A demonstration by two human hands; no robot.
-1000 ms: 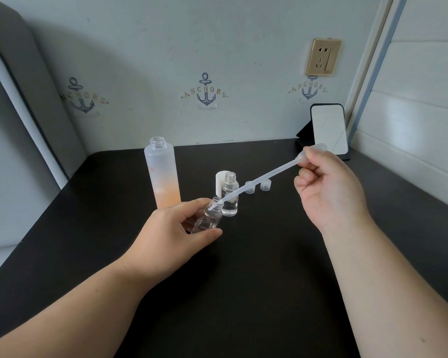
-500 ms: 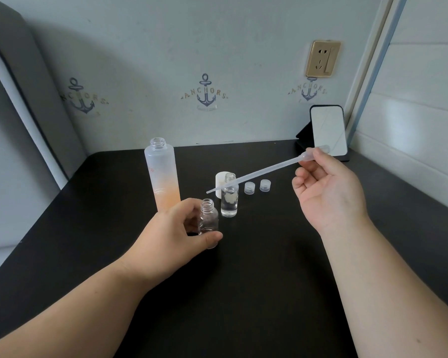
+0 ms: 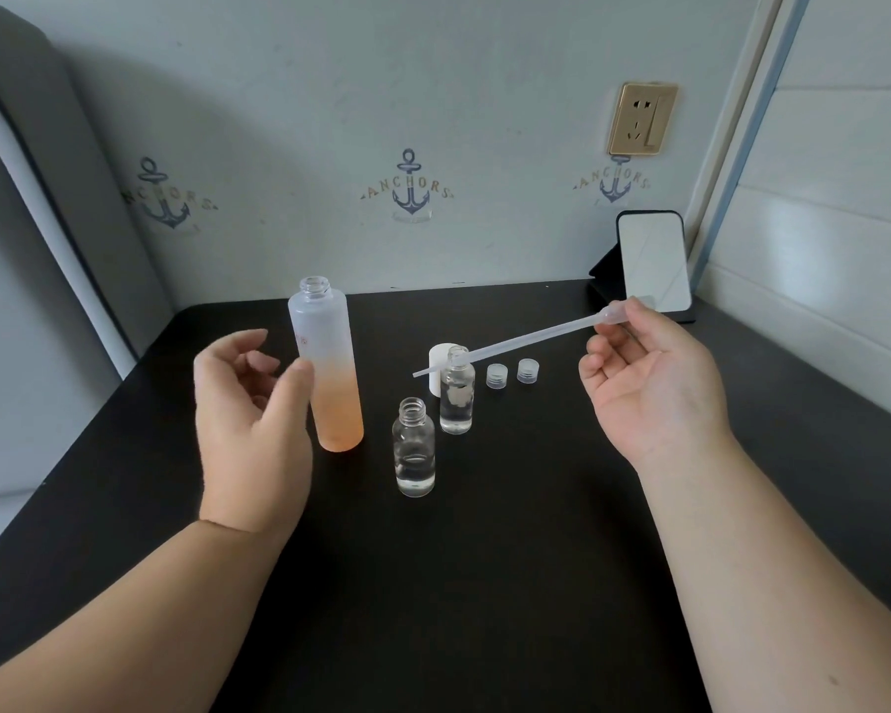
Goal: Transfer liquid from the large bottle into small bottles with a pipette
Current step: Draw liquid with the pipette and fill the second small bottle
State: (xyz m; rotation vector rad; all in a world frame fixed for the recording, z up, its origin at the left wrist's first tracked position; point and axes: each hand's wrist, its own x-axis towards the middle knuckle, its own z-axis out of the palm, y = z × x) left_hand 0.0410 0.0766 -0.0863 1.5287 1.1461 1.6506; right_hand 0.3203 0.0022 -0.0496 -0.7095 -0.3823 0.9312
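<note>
Head view: left hand [image 3: 250,419] hangs empty with loosely spread fingers just beside the large bottle [image 3: 326,365], not clearly touching it. Right hand [image 3: 649,383] pinches the pipette [image 3: 515,344] at its bulb end, the tip pointing left over the small bottles. Large bottle stands upright and uncapped toward the table's back-left, frosted, with orange liquid in its lower part. Near small bottle [image 3: 414,447] stands open at the table's middle, clear liquid low inside. Far small bottle [image 3: 457,393] is just behind it, also open and part full. Two small caps [image 3: 512,374] sit beside it toward the right edge, and a white cap [image 3: 439,367] stands behind.

Handling, as a judgement: the pipette looks light, thin and bendy, so hold it at the bulb and squeeze gently. Large bottle is tall and narrow, likely tippy, smooth; grip round the mid body to steady it. Small bottles look like glass or hard plastic, light, easy to knock over; pinch round the body below the neck.

Black matte table [image 3: 484,584] fills the corner. Phone on stand [image 3: 651,265] at back-right corner. Pale wall with anchor prints and a gold socket [image 3: 641,118]. Grey padded panel at left.
</note>
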